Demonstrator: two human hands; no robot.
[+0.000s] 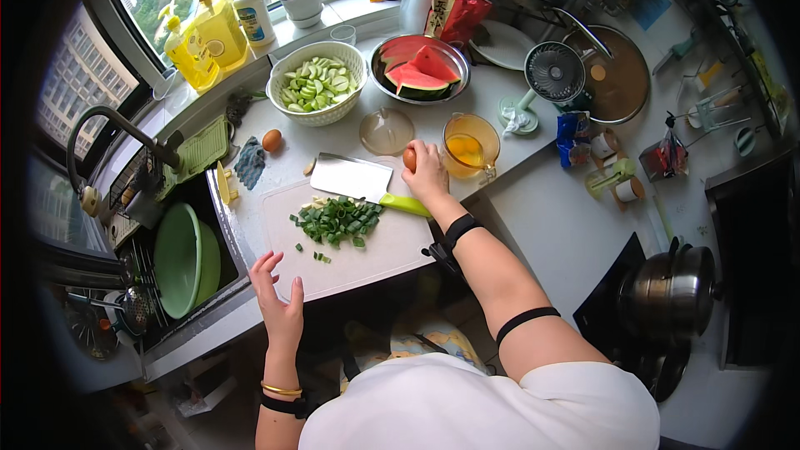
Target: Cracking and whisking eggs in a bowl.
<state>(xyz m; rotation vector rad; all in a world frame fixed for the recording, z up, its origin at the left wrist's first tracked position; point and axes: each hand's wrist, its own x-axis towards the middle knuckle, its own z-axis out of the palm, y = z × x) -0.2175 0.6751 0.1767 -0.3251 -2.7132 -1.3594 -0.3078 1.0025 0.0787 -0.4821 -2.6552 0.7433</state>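
A brown egg [410, 160] is gripped in the fingers of my right hand [428, 175], just left of an amber measuring cup [487, 131]. Inside the cup lie several raw egg yolks [465, 150]. Fingers apart and holding nothing, my left hand [278, 294] hovers by the near left corner of a cutting board [375, 262]. Chopped green scallions [337, 220] form a pile on the board. Behind them rests a cleaver [351, 177] with a lime-green handle, which points toward my right wrist. Another brown egg [272, 140] lies farther back on the counter.
A white colander [319, 114] of sliced green vegetable and a metal bowl [420, 99] of watermelon stand at the back. Between bowl and cutting board sits a translucent lid [387, 131]. The sink at left holds a green basin [206, 262]. A small fan [555, 72] stands right of the bowl.
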